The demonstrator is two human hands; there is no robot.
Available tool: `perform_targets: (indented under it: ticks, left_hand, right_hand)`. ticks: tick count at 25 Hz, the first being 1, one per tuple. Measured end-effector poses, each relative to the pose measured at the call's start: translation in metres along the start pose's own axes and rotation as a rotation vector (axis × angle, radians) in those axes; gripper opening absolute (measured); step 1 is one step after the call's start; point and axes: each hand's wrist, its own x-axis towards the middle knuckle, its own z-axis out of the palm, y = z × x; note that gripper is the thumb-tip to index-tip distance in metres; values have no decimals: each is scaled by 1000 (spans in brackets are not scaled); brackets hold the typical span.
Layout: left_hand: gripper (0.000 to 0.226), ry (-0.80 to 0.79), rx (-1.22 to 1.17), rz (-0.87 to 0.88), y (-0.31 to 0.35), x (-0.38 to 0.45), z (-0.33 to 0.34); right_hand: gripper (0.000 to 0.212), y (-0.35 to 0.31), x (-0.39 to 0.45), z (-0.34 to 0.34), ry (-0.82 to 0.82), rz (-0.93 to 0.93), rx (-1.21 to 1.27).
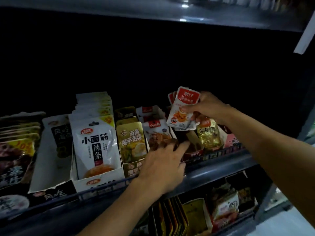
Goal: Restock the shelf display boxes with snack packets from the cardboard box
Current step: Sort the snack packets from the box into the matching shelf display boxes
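On the dim shelf (221, 165), right hand (207, 106) pinches red-topped packets (183, 109) above a display box (192, 153); left hand (163, 166) rests relaxed at its front edge.

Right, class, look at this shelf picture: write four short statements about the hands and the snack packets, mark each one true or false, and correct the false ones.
1. The right hand holds a small bunch of red-and-white packets above the shelf. True.
2. The left hand holds a gold packet. False: it holds no packet; its fingers reach into the dark display box below the red-and-white packets.
3. The tall white packets stand upright in a white display box. True.
4. The gold packets stand left of the tall white packets. False: they stand right of them.
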Motion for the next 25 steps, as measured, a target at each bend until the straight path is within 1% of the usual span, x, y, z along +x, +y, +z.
perform_targets:
  ticks: [3,6,8,10,13,14,16,18,20,22,25]
  left_hand:
    - [55,-15,59,49,-6,-1,6]
    - [53,9,60,53,-6,0,7]
    - [53,13,66,48,-6,0,7]
    - [55,15,63,39,-6,1,8]
    - [56,3,63,32,-5,1,8]
    - [57,5,66,37,-5,2,9]
    - [58,27,70,50,-7,2,9]
    - [60,41,68,56,-7,2,11]
    - [60,48,64,62,-8,2,13]
    - [60,69,65,73,-8,1,15]
    - [60,80,70,72,-9,1,17]
  right_hand:
    - [24,3,18,6,-50,39,148]
    - [19,2,25,13,-94,53,136]
    - [20,3,27,13,-56,48,70]
    - [29,8,27,10,-39,57,-11]
    - [60,16,30,13,-132,42,-221]
    - [65,18,31,17,-153,1,-300]
    - [58,20,32,28,-158,-124,-451]
    - [53,19,32,39,-88,-249,-678]
    - [53,21,31,49,52,-306,-860]
    - [56,22,32,54,177,-262,-921]
    - [66,23,29,59,277,-201,-1022]
